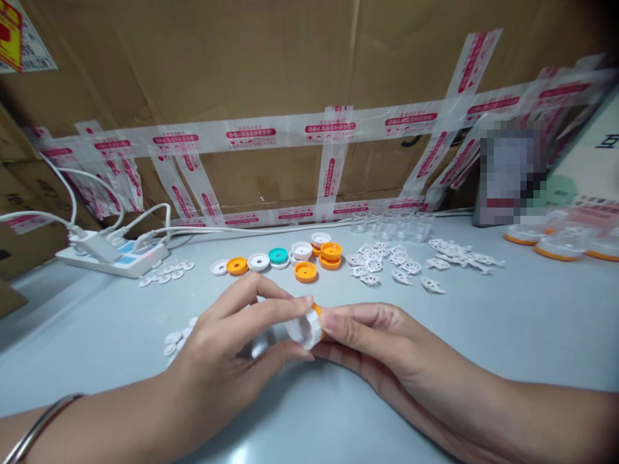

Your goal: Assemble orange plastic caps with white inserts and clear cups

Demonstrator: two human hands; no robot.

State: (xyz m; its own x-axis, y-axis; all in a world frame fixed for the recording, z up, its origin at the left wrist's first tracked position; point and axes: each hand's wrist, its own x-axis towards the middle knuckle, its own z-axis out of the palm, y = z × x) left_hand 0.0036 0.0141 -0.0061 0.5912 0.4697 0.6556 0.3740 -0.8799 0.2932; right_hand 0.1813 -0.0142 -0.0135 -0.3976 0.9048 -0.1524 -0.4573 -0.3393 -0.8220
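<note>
Between my two hands, low over the table, is a round white plastic cap (305, 330) with an orange ring (318, 310) against its right side. My left hand (242, 328) pinches the white cap between thumb and fingers. From the right, my right hand (372, 341) grips the orange ring, its thumb on the edge and its other fingers partly hidden behind. Whether the two parts are locked together, I cannot tell. Just beyond my hands lie orange caps (305, 272), white caps (258, 262) and a teal cap (278, 256), some stacked.
White spoked pieces (373, 261) and white flat parts (459, 252) lie right of the caps. Clear cups (387, 225) stand behind them. Small white discs (167, 273) lie near a power strip (116, 254) with cables. Orange-based clear domes (561, 241) sit far right. A cardboard box (290, 77) walls the back.
</note>
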